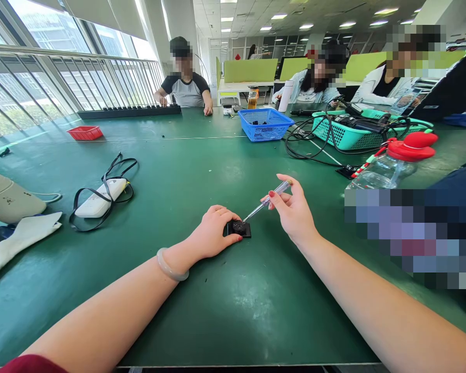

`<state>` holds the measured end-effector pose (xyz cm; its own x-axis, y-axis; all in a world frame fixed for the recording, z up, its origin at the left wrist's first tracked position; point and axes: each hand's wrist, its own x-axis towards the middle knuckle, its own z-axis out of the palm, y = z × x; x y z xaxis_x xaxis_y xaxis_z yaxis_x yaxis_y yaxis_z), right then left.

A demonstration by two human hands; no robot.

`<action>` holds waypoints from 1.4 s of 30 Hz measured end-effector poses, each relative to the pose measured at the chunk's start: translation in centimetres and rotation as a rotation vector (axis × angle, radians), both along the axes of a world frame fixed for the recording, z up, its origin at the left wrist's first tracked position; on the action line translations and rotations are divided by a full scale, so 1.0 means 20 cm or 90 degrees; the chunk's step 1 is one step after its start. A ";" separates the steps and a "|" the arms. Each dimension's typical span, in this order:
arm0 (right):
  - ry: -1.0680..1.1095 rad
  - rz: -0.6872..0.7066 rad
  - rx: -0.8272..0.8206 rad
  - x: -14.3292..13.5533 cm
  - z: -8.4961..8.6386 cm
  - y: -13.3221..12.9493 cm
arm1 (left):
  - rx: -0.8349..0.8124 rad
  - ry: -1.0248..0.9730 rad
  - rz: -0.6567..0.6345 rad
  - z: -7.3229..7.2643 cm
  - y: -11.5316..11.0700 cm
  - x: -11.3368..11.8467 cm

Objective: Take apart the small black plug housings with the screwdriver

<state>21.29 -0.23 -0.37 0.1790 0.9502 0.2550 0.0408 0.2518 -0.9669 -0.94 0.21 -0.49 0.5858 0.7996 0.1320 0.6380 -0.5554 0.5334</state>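
A small black part lies on the green table in front of me. My left hand grips it from the left, thumb along the near side and fingers along the far side. In my right hand is a screwdriver with a clear handle, held between thumb and fingers. The screwdriver slants down to the left, and its tip meets the top of the black part near its right side. Whether the tip sits in a screw is too small to tell.
A white power bank with a black strap lies at left, near a red tray. Farther off stand a blue basket and a teal basket with cables. A bottle is at right; several people sit beyond.
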 end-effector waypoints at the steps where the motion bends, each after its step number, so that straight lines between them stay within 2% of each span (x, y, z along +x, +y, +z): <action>1: 0.005 0.002 -0.002 0.00 0.00 0.00 | -0.001 0.002 0.000 0.00 0.00 0.00; 11: 0.075 0.015 -0.029 -0.01 0.00 0.00 | -0.008 0.006 0.003 0.00 0.00 0.00; 23: 0.017 -0.028 -0.050 0.00 -0.01 0.00 | -0.001 -0.002 0.002 -0.01 0.00 0.00; 32: 0.061 0.024 -0.041 -0.01 -0.01 0.00 | -0.006 0.007 0.008 -0.01 0.00 0.00; 42: 0.045 0.007 -0.067 -0.02 -0.03 0.01 | -0.005 -0.005 0.002 -0.01 0.00 0.00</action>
<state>20.97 -0.08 -1.05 0.1824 0.9731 0.1411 -0.0306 0.1490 -0.9884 -0.99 0.18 -0.62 0.5817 0.8029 0.1307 0.6355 -0.5488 0.5431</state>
